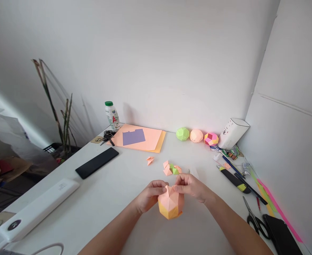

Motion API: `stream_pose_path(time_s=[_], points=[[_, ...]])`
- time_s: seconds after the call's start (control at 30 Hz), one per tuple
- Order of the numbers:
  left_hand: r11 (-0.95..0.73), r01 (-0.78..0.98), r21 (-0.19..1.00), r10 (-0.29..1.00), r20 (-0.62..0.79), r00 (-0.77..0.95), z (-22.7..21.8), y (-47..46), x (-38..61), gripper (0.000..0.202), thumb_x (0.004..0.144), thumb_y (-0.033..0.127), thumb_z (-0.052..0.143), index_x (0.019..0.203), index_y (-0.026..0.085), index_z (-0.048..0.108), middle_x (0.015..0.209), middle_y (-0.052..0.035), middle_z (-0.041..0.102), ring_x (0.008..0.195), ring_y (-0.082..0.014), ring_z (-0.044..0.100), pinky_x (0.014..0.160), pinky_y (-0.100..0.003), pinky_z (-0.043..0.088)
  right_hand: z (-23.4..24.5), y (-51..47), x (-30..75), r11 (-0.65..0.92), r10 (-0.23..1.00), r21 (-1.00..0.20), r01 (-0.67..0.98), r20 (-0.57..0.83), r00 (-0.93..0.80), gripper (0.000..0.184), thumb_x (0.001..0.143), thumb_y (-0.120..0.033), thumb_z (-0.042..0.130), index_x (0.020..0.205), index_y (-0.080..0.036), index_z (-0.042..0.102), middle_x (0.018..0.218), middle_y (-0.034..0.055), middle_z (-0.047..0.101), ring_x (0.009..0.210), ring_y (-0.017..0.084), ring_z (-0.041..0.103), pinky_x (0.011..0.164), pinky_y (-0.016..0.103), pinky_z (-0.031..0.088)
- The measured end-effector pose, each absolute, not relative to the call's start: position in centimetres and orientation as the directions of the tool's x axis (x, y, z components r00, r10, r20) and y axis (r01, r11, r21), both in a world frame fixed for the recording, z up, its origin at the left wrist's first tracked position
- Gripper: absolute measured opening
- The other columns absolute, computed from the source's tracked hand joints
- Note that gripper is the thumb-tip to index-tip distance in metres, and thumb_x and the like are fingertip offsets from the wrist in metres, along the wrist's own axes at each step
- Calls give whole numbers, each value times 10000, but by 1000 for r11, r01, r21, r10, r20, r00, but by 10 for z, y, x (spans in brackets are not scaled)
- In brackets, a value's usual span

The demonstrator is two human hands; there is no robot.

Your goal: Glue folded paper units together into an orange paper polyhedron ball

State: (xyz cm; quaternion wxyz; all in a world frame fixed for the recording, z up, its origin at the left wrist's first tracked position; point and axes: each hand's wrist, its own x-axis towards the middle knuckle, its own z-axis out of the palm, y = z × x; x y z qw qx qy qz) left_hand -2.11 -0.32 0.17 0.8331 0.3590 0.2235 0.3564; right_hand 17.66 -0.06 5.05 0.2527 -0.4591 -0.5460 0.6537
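Note:
Between my two hands is a folded paper ball (170, 204), peach on top and yellow-orange below, with pointed flaps standing up at its top. My left hand (154, 193) pinches the upper left edge of the ball with thumb and fingers. On the other side, my right hand (189, 186) grips a flap at the upper right. Just beyond my hands lie several folded peach pieces (167, 168) and a green folded piece (174, 170). A single small peach folded piece (150, 160) lies farther left.
Finished-looking balls in green (182, 134), peach (196, 135) and pink-yellow (211, 139) line the wall. Peach sheets (153, 138), a bottle (113, 116) and a black phone-like slab (97, 163) are leftward. A utility knife (232, 180) and scissors (254, 217) lie right; a white power strip (39, 209) is front left.

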Motion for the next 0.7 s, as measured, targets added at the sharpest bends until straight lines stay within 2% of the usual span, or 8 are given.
stream_pose_path(time_s=[0.23, 0.43, 0.7], points=[[488, -433, 758, 752, -112, 650, 2, -4, -21, 115, 662, 237, 691, 615, 139, 655, 651, -16, 555, 612, -127, 479, 624, -278, 332, 52, -2, 176, -250, 843, -951, 183, -307, -442, 292, 667, -388, 737, 717, -159, 562, 661, -23, 581, 630, 112, 512, 581, 226, 351], [492, -430, 757, 756, -126, 643, -1, -3, -21, 112, 657, 240, 701, 638, 135, 667, 645, -22, 572, 617, -133, 492, 632, -278, 338, 49, -1, 176, -202, 827, -960, 194, -274, -492, 302, 710, -412, 698, 886, -182, 614, 612, -43, 536, 600, 105, 489, 594, 233, 363], [496, -426, 757, 748, -124, 651, -1, -3, -21, 113, 663, 245, 699, 652, 135, 673, 657, -31, 596, 631, -139, 507, 639, -275, 344, 48, -1, 177, -165, 832, -967, 194, -242, -499, 259, 714, -401, 689, 842, -185, 627, 615, -40, 503, 604, 106, 458, 585, 232, 351]])
